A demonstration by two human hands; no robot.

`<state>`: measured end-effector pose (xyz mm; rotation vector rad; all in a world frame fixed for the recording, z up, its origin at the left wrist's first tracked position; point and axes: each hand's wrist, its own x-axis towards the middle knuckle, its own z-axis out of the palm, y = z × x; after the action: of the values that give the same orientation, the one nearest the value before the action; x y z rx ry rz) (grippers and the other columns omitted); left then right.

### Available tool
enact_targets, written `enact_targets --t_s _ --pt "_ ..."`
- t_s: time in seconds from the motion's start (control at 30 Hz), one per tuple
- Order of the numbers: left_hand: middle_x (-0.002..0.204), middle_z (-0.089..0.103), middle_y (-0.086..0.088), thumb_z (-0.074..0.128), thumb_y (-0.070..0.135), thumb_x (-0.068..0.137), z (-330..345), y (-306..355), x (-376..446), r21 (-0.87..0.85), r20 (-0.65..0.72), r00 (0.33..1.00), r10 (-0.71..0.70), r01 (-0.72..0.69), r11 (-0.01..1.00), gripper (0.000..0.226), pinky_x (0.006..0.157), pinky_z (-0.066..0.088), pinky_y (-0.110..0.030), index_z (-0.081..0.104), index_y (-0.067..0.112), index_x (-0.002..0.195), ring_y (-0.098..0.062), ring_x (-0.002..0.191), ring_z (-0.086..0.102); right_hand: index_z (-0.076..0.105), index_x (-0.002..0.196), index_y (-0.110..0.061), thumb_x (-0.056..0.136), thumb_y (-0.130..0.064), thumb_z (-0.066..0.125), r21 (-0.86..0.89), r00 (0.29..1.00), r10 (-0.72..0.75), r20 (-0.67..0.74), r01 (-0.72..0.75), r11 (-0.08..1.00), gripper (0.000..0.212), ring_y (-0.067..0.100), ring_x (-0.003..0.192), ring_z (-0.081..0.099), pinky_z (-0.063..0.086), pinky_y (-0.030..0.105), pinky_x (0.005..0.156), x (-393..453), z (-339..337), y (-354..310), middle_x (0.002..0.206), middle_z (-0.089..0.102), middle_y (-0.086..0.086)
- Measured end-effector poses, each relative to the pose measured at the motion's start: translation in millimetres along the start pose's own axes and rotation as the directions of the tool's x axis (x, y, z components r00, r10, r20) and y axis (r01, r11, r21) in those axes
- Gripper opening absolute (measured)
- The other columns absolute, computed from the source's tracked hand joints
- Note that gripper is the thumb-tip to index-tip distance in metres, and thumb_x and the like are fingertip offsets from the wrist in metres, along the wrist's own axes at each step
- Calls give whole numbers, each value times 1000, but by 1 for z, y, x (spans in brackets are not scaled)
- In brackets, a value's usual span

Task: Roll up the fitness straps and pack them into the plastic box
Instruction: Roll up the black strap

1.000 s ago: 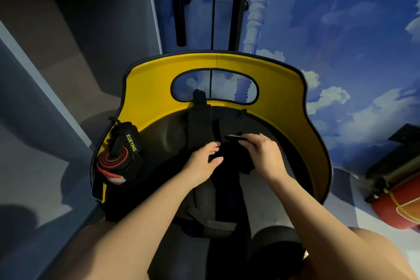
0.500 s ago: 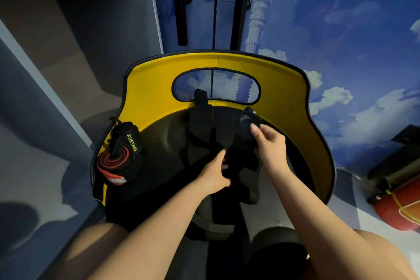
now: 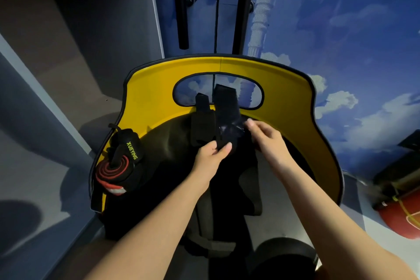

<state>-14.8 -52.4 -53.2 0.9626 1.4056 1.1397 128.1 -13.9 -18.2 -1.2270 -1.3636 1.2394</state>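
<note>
I see the left hand (image 3: pixel 211 154) pinching the near end of the black strap (image 3: pixel 227 111) between thumb and forefinger, while the right hand (image 3: pixel 266 136) curls its fingers onto its middle, over the yellow-backed seat (image 3: pixel 154 95)

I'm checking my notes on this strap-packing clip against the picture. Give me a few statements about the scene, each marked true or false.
1. A rolled strap with a red spiral end lies at the left edge of the yellow-rimmed seat. True.
2. The left hand rests flat on that rolled strap. False: it pinches the black strap at the middle of the seat.
3. The right hand touches the same black strap. True.
4. The black strap is already rolled into a tight coil. False: it lies stretched out towards the seat's oval cut-out.
</note>
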Motion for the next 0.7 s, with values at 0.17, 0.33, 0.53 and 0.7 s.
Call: enact_targets --t_s 0.17,0.33,0.53,0.7 --pt "88 63 6 58 23 93 -11 24 24 -96 -2 989 -149 148 984 7 55 51 -12 62 19 97 -6 74 58 64 116 -13 67 -55 70 -96 994 106 31 -103 990 65 21 107 64 50 43 97 31 22 23 113 69 6" --pt "116 64 -4 60 34 90 -28 30 57 -83 -59 977 -207 202 976 38 90 50 -37 58 14 122 -21 106 60 69 102 -8 84 -22 69 -77 975 219 -29 -220 972 23 25 92 68 53 37 89 71 48 23 94 72 8" --pt "94 64 1 62 28 89 -50 18 83 -145 37 961 -273 276 950 13 68 52 -26 54 21 97 -14 84 63 60 123 -7 80 -22 73 -49 927 366 -87 -371 927 47 31 101 65 51 45 94 122 73 29 113 67 15" --pt "111 61 -1 63 19 89 -56 11 101 -102 -78 968 -240 232 967 42 74 52 -29 49 13 128 -19 97 62 64 113 -8 81 -21 73 -51 892 439 -108 -446 893 36 31 94 66 53 45 90 157 90 39 104 68 14"
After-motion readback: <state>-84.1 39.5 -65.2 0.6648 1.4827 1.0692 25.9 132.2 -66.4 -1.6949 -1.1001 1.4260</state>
